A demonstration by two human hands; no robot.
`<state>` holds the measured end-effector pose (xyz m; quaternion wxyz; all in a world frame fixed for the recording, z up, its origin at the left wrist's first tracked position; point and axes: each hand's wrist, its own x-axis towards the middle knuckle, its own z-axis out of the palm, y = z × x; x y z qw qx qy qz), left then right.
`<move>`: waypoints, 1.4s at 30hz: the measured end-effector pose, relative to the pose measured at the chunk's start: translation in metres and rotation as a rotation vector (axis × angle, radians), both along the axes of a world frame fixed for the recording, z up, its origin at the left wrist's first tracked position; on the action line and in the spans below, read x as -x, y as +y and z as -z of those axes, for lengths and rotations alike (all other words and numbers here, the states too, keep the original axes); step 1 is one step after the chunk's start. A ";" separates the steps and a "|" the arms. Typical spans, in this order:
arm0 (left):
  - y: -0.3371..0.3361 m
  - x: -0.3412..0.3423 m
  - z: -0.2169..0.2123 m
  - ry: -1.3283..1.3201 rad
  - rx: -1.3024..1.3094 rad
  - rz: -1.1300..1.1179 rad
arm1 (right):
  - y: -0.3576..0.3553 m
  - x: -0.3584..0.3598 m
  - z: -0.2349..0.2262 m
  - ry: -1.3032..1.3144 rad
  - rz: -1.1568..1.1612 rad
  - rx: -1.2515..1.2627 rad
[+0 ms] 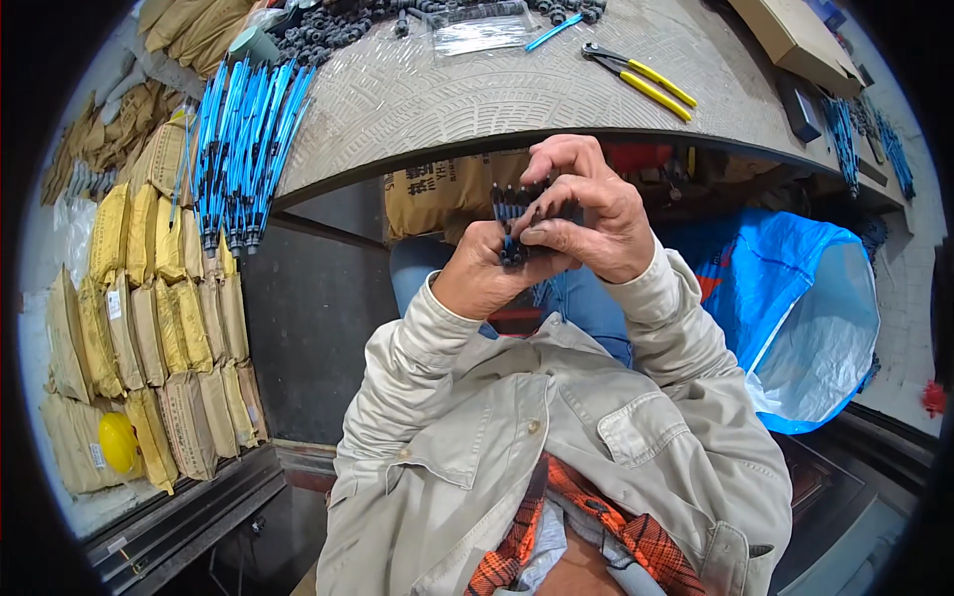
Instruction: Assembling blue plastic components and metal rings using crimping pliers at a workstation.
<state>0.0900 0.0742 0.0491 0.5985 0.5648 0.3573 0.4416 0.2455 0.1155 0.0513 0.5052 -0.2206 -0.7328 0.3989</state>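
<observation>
My left hand [485, 274] is closed around the lower part of a bundle of thin blue tubes with black ends [512, 212], held upright over my lap. From the right, my right hand [599, 214] curls its fingers and thumb onto the dark tips of the same bundle. Part of the bundle is hidden behind the fingers, and a few blue lengths show below the hands. On the table [397, 119] beyond lie yellow-handled pliers [641, 81] and one loose blue tube [554, 32].
Many blue tubes [243, 149] overhang the table's left edge. Black fittings [333, 35] and a clear tray [479, 30] sit at the back. Stacked brown and yellow packages [149, 328] stand left. An open blue sack [795, 308] is at right, below a cardboard box [800, 45].
</observation>
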 end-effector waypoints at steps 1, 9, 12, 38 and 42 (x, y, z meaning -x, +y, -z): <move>-0.001 0.001 -0.002 -0.011 0.025 0.047 | -0.001 0.000 0.000 0.001 -0.003 0.020; 0.000 -0.004 0.009 0.041 0.039 0.151 | -0.001 0.002 -0.010 -0.084 0.010 -0.120; 0.001 -0.003 0.019 0.086 -0.010 0.145 | 0.006 -0.002 -0.007 -0.035 -0.162 -0.048; -0.007 0.033 -0.103 0.116 -0.064 -0.002 | -0.065 0.039 0.139 0.498 -0.902 0.920; -0.008 0.033 -0.105 0.030 -0.027 -0.073 | -0.055 0.039 0.122 0.493 -0.876 0.890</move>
